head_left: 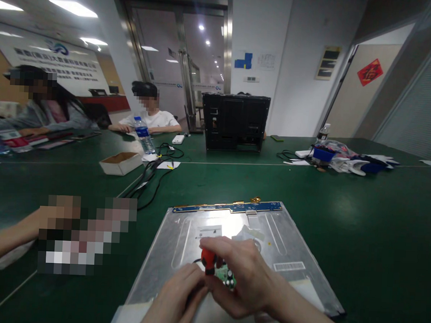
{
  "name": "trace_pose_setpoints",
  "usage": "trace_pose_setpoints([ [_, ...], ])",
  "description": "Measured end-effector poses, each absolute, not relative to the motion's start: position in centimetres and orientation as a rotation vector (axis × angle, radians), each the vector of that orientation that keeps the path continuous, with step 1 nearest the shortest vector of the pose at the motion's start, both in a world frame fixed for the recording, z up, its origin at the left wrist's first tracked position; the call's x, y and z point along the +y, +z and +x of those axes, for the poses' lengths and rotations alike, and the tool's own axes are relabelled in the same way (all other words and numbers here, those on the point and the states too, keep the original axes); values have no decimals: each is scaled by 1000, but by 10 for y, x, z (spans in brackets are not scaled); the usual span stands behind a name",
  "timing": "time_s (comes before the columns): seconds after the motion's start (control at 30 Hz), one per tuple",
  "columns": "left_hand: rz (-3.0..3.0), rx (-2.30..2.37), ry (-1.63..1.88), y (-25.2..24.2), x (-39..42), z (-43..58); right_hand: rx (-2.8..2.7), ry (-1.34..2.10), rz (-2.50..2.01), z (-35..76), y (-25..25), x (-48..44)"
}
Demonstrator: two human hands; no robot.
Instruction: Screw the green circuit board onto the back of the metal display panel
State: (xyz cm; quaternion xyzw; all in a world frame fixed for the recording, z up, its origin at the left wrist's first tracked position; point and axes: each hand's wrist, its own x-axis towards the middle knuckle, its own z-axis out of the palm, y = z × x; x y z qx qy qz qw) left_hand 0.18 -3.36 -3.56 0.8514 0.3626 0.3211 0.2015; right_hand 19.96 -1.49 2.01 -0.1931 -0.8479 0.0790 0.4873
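My right hand (248, 272) grips the red-and-black handle of a screwdriver (208, 260), thumb and fingers closed round it. The screwdriver stands roughly upright over a small green circuit board (228, 277); its tip is hidden. Close by its lower end, my left hand (179, 293) rests with curled fingers, and whatever they pinch is hidden. Both hands are over the near part of a flat silver metal display panel (287, 241). Along the panel's far edge runs a narrow blue circuit strip (213, 208) with gold-coloured tabs.
A black monitor housing (235, 122) stands across the green table (369, 235). Left of the panel are black cables (148, 175), an open cardboard box (120, 163) and a water bottle (144, 135). A co-worker's forearm (12, 233) reaches in from the left. Gloves (347, 166) lie far right.
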Motion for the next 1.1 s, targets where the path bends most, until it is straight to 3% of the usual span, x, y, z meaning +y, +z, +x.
trace_pose_setpoints([
  [0.33,2391,1023,952,-41,-34,3,-2028,47,-545,197,15,-13],
  [0.6,2367,1030,915,-35,-36,4,-2098,186,-499,200,21,-17],
  [1.1,2416,1012,971,-41,-34,2,-2023,79,-561,198,15,-15],
])
